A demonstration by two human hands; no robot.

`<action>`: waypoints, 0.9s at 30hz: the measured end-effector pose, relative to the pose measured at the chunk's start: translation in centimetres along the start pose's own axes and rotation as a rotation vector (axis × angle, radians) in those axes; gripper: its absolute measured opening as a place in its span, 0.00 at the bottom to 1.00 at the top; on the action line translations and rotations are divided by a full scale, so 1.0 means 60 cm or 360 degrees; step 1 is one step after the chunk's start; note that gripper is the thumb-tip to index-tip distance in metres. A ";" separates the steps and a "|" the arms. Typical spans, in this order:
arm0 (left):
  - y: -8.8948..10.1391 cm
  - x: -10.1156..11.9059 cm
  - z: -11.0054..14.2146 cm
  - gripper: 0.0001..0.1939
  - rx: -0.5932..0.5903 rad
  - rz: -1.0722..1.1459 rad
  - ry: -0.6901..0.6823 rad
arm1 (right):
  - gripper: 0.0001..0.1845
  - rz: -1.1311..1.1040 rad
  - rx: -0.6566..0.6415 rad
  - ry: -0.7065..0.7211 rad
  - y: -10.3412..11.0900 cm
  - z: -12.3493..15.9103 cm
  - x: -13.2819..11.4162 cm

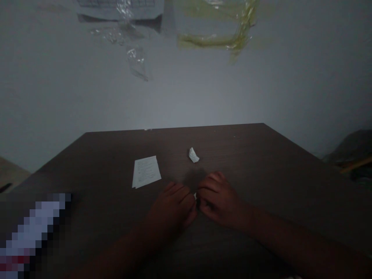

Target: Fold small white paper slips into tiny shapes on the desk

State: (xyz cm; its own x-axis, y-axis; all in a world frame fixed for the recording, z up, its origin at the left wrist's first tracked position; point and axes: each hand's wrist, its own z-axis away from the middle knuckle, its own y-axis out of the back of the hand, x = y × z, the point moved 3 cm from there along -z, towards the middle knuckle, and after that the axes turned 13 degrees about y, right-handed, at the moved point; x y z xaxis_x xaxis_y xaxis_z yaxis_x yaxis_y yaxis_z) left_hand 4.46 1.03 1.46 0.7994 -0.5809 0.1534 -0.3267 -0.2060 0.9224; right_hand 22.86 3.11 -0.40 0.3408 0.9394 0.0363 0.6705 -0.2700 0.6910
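White paper scrap (pixel 195 196) is right of the printed sheets (pixel 147 171), left hand (pixel 176 202) and right hand (pixel 218 198) fingers curled at it, can't tell if clamped; keep pressure light, even.

From here, both forearms (pixel 290 236) angle inward, left hand (pixel 176 201) and right hand (pixel 217 197) almost meeting, palms down, fingers (pixel 209 184) curled.
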 end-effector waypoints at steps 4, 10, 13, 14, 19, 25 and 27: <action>-0.001 0.000 0.002 0.13 0.0058 0.0012 -0.0041 | 0.08 0.0029 0.0017 0.0011 0.000 0.003 0.006; -0.002 -0.032 0.008 0.11 0.0214 0.0059 -0.0068 | 0.08 0.0151 -0.0047 -0.0178 0.001 0.026 0.059; -0.003 -0.050 0.006 0.10 0.0146 0.0004 0.0021 | 0.07 0.0086 -0.0077 -0.0330 0.009 0.035 0.080; -0.004 -0.053 0.004 0.09 0.0088 -0.0012 0.0038 | 0.07 0.0046 -0.0085 -0.0360 0.012 0.036 0.083; -0.012 -0.056 -0.003 0.02 -0.0235 0.0089 0.0100 | 0.07 -0.0118 -0.0111 -0.0375 0.019 0.036 0.075; -0.018 -0.060 -0.001 0.20 -0.0340 0.0136 0.0340 | 0.11 -0.0300 -0.0365 -0.0418 0.001 0.047 0.075; -0.026 -0.062 0.003 0.26 -0.0357 0.0151 0.0353 | 0.19 -0.0352 -0.0518 -0.0433 -0.008 0.049 0.073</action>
State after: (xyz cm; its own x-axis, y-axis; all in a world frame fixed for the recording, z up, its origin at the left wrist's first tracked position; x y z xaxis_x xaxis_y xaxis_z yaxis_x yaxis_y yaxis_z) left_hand 1.91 3.40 -0.59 0.8692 -0.3984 0.2930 -0.3053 0.0337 0.9517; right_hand 25.95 6.74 -2.68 0.4024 0.8659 -0.2972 0.5199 0.0511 0.8527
